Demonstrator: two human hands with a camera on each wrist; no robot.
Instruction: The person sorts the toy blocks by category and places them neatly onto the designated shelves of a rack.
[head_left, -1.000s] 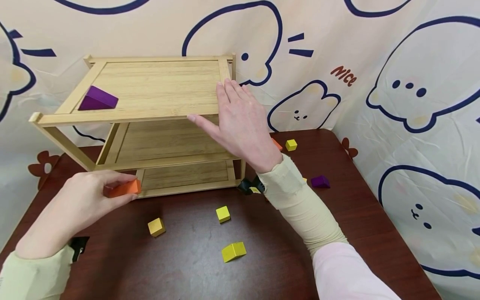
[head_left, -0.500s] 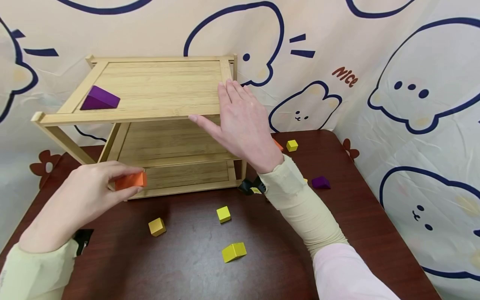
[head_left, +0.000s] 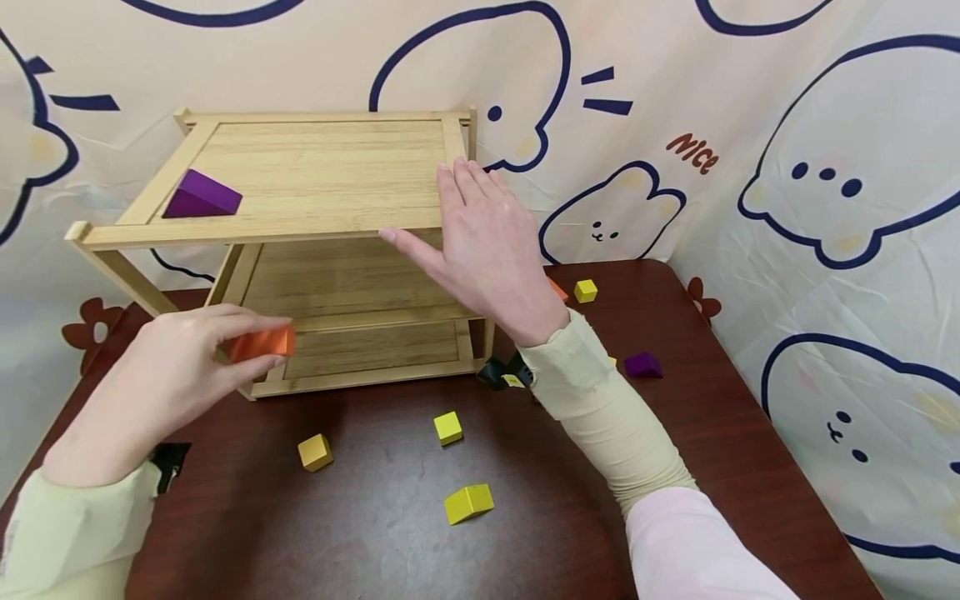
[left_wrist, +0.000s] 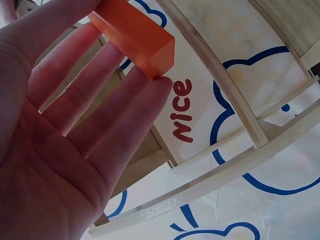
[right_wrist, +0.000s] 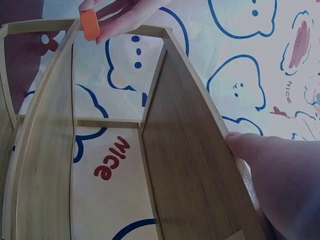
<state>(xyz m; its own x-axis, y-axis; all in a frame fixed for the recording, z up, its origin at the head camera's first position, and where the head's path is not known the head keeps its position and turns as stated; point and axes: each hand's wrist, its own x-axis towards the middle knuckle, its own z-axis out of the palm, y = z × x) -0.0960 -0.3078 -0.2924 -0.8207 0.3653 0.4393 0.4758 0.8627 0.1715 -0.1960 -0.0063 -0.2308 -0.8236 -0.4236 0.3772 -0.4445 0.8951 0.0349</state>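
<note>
An orange block (head_left: 262,342) is pinched between the thumb and fingers of my left hand (head_left: 168,375), held in front of the left side of a wooden shelf rack (head_left: 330,235). The left wrist view shows the orange block (left_wrist: 137,37) at the fingertips, above the open palm. My right hand (head_left: 491,250) lies flat with straight fingers on the top board's right edge; its thumb (right_wrist: 240,142) touches the front rail in the right wrist view. A purple wedge-shaped block (head_left: 201,195) sits on the top board at the left.
On the dark table (head_left: 360,525) lie a tan cube (head_left: 315,452), a yellow cube (head_left: 448,428) and a yellow angled block (head_left: 468,503). At the right are a purple block (head_left: 643,365), a small yellow cube (head_left: 586,291) and a partly hidden orange piece (head_left: 557,289). A printed cloth hangs behind.
My left hand has risen a little and moved slightly right with the orange block, nearer the level of the middle shelf. The right hand stays in place on the top board.
</note>
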